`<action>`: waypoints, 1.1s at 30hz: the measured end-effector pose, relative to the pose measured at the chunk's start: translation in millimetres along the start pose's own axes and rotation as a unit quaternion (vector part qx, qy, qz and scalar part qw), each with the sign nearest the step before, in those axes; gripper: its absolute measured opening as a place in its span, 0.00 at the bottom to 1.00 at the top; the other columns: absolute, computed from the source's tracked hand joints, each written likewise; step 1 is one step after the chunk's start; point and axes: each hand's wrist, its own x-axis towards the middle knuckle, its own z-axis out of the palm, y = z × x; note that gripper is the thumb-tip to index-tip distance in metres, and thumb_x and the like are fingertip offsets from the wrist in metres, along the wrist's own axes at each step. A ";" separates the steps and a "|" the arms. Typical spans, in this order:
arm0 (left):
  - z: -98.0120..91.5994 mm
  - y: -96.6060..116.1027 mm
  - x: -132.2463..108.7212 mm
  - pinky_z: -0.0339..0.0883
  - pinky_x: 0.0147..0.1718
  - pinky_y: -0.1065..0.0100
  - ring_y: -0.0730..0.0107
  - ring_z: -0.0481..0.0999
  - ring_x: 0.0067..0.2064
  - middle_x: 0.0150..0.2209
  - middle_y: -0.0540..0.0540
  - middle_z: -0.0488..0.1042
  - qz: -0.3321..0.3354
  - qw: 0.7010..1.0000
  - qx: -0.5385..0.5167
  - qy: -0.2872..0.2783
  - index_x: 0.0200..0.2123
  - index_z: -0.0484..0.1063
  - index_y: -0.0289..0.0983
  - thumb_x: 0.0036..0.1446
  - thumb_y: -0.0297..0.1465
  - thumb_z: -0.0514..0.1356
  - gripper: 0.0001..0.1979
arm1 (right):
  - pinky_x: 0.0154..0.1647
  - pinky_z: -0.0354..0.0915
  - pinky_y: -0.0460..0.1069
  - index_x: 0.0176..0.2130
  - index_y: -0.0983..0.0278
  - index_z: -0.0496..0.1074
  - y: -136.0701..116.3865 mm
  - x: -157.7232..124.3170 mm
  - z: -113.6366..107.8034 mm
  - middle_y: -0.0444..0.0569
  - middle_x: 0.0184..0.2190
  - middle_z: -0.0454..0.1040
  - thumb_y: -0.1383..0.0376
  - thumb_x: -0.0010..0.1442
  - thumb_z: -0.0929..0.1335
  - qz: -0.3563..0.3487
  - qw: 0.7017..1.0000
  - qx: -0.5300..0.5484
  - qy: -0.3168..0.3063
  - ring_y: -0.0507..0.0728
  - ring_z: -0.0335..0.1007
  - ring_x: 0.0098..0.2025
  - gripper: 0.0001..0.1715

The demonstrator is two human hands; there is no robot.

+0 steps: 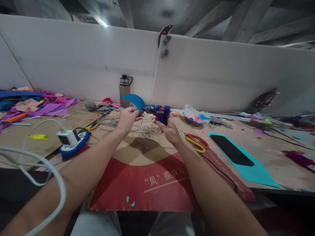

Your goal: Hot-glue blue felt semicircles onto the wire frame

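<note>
My right hand [169,129] is wrapped round the handle of a blue hot glue gun [161,111], whose nozzle points left. A long white glue stick [209,114] runs out of its back to the right. In the fingers of my left hand [128,118] is a blue crescent-shaped piece [136,99], its curved tip rising up and to the left. The nozzle is close to the lower end of this piece; whether they touch I cannot tell. Below both hands lies a red and tan cardboard sheet [142,193] with thin wires on it.
A bottle [125,90] stands by the white partition [73,59]. Left are a blue power strip [73,146], a white cable [57,177] and coloured scraps [54,106]. Scissors [197,142], a phone [231,149] on turquoise sheet [262,172] and a bowl [193,120] lie right.
</note>
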 end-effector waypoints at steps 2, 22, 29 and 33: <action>-0.5 -1.4 0.4 0.75 0.36 0.60 0.70 0.77 0.29 0.25 0.46 0.72 0.001 1.000 -0.001 -0.006 0.24 0.68 0.31 0.49 0.26 0.59 0.04 | 0.34 0.65 0.52 0.45 0.64 0.67 -1.2 -0.5 -0.9 0.50 0.34 0.73 0.56 0.55 0.65 0.005 1.000 -0.009 0.000 0.56 0.66 0.33 0.20; -0.5 -1.8 -1.2 0.75 0.37 0.63 0.68 0.78 0.31 0.27 0.45 0.73 0.011 0.999 0.020 -0.027 0.23 0.68 0.31 0.48 0.27 0.60 0.05 | 0.42 0.63 0.55 0.47 0.63 0.65 -7.0 -0.9 -2.5 0.52 0.37 0.73 0.58 0.55 0.64 0.018 0.995 -0.095 0.001 0.59 0.67 0.37 0.20; -0.2 -0.9 -2.0 0.75 0.36 0.61 0.68 0.78 0.31 0.27 0.44 0.73 0.020 0.999 0.018 -0.022 0.23 0.68 0.31 0.48 0.27 0.60 0.05 | 0.42 0.63 0.55 0.45 0.63 0.66 -6.9 -0.9 -3.4 0.52 0.37 0.72 0.60 0.55 0.65 0.015 0.994 -0.105 0.005 0.58 0.67 0.36 0.17; -0.2 -1.3 -1.8 0.75 0.36 0.62 0.68 0.78 0.30 0.27 0.45 0.73 0.018 0.999 0.024 -0.029 0.23 0.68 0.32 0.48 0.27 0.60 0.05 | 0.44 0.63 0.55 0.44 0.62 0.65 -7.3 -1.0 -2.9 0.52 0.37 0.72 0.60 0.55 0.64 0.021 0.996 -0.092 -0.005 0.59 0.67 0.40 0.16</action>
